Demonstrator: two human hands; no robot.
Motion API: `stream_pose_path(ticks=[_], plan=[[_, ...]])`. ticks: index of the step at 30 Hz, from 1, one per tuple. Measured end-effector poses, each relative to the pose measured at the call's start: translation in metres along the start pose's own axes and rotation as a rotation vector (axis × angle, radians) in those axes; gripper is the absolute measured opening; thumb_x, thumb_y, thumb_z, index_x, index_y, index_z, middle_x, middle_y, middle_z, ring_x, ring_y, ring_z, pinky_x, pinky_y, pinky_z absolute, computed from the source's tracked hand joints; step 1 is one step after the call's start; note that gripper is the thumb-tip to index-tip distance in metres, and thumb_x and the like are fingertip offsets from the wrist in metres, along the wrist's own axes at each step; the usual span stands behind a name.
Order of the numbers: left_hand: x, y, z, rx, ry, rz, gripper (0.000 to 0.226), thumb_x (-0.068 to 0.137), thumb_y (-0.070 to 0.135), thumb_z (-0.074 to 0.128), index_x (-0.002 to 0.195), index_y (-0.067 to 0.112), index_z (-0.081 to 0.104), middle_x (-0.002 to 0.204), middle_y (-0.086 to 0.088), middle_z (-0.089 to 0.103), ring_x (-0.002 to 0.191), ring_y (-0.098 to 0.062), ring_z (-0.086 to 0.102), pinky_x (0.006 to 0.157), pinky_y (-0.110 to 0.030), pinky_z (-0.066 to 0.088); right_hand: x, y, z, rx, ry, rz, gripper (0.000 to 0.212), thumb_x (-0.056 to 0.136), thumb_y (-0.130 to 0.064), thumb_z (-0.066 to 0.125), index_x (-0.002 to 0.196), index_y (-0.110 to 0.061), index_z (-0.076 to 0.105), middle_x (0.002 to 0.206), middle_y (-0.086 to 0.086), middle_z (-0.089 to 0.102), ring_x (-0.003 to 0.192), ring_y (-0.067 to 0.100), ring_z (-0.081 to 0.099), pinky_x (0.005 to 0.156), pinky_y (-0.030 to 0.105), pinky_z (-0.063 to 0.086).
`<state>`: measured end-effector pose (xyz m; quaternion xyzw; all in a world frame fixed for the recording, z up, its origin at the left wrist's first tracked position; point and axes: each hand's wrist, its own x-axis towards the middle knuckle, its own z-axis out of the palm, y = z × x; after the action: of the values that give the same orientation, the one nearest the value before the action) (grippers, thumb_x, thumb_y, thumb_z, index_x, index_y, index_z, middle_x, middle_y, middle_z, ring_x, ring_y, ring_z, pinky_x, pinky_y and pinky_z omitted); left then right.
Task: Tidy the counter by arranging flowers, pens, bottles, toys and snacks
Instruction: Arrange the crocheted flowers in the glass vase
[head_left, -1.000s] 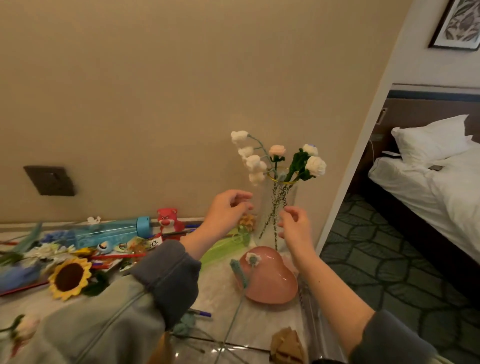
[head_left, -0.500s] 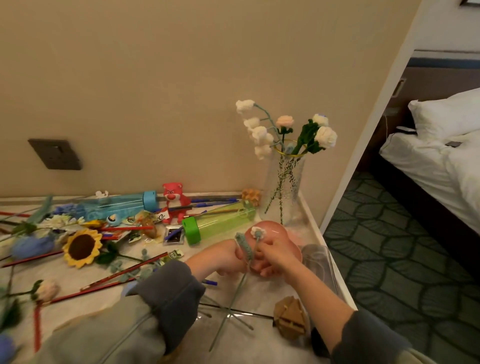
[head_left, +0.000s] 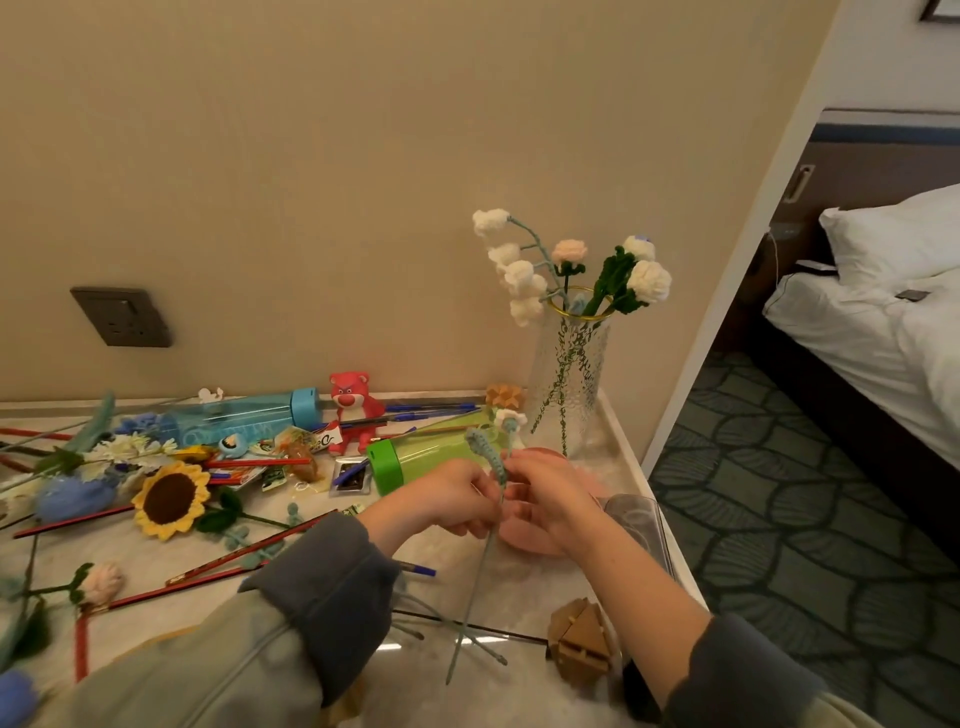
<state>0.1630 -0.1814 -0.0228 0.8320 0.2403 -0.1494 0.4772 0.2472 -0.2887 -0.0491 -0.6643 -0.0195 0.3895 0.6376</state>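
Your left hand (head_left: 454, 501) and right hand (head_left: 548, 499) meet over the right part of the bench (head_left: 524, 587), and both grip the same crochet flower (head_left: 487, 453). The left fingers (head_left: 480, 514) are curled around its grey-blue stem, and the right fingers (head_left: 519, 475) pinch it from the right side, just beside the left ones. The flower stands nearly upright. Its leaf and small white bud rise above your hands, and the long stem runs down toward the near edge, its tip off the surface as far as you can tell.

Under your hands lies a pink dish (head_left: 522, 543), mostly hidden. Further back, at the far right corner, the glass vase (head_left: 569, 374) stands upright against the wall, already holding white and peach crochet blooms.

A green bottle (head_left: 426, 460) lies on its side just left of your hands. Beyond it a red bear toy (head_left: 356, 402) stands by the wall, with a blue bottle (head_left: 244, 418) lying to its left and blue pens (head_left: 436, 408) to its right.

The left half is crowded: a sunflower (head_left: 169, 499), a blue bloom (head_left: 72, 496), snack packets (head_left: 296, 452) and red pencils (head_left: 249, 551) lie mixed together. A wooden puzzle (head_left: 579, 644) sits at the near right edge, close to your right forearm.
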Motion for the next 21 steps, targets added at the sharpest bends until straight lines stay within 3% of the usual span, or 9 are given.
stream_pose_path(ticks=[6, 9, 13, 18, 21], plan=[[-0.011, 0.03, -0.02, -0.233, 0.067, 0.203, 0.01, 0.091, 0.013, 0.061, 0.084, 0.016, 0.054, 0.077, -0.001, 0.067, 0.066, -0.009, 0.062, 0.056, -0.018, 0.05, -0.01, -0.04, 0.006, 0.242, -0.057, -0.179, 0.015, 0.093, -0.014, 0.056, 0.1, -0.013, 0.069, 0.079, 0.005, 0.065, 0.066, 0.016, 0.059, 0.053, 0.026, 0.046], [-0.011, 0.039, -0.026, -0.319, 0.101, 0.324, 0.012, 0.093, 0.012, 0.061, 0.082, 0.016, 0.057, 0.081, -0.003, 0.068, 0.072, -0.011, 0.065, 0.059, -0.022, 0.054, -0.019, -0.058, 0.004, 0.289, -0.088, -0.288, 0.02, 0.09, -0.009, 0.06, 0.11, -0.011, 0.062, 0.084, 0.008, 0.067, 0.071, 0.019, 0.061, 0.058, 0.029, 0.045], [-0.009, 0.045, -0.029, -0.353, 0.14, 0.431, 0.013, 0.094, 0.008, 0.058, 0.089, 0.018, 0.064, 0.082, 0.0, 0.07, 0.077, -0.009, 0.068, 0.065, -0.026, 0.057, -0.03, -0.07, -0.003, 0.34, -0.167, -0.331, 0.019, 0.087, -0.003, 0.064, 0.1, -0.011, 0.053, 0.091, 0.011, 0.073, 0.075, 0.022, 0.065, 0.061, 0.031, 0.047], [0.0, 0.056, -0.03, -0.419, 0.153, 0.487, 0.017, 0.096, 0.008, 0.054, 0.106, 0.014, 0.067, 0.092, -0.004, 0.073, 0.083, -0.01, 0.069, 0.068, -0.025, 0.056, -0.032, -0.079, -0.011, 0.127, -0.075, -0.506, 0.012, 0.086, -0.008, 0.068, 0.098, -0.005, 0.07, 0.093, 0.015, 0.071, 0.084, 0.028, 0.065, 0.07, 0.035, 0.053], [0.006, 0.073, -0.034, -0.468, 0.193, 0.528, 0.017, 0.095, 0.011, 0.056, 0.105, 0.015, 0.069, 0.09, -0.002, 0.075, 0.083, -0.01, 0.069, 0.076, -0.032, 0.056, -0.034, -0.097, -0.02, -0.073, 0.065, -0.673, 0.009, 0.089, -0.014, 0.068, 0.086, -0.006, 0.072, 0.08, 0.012, 0.07, 0.077, 0.022, 0.066, 0.072, 0.039, 0.055]])
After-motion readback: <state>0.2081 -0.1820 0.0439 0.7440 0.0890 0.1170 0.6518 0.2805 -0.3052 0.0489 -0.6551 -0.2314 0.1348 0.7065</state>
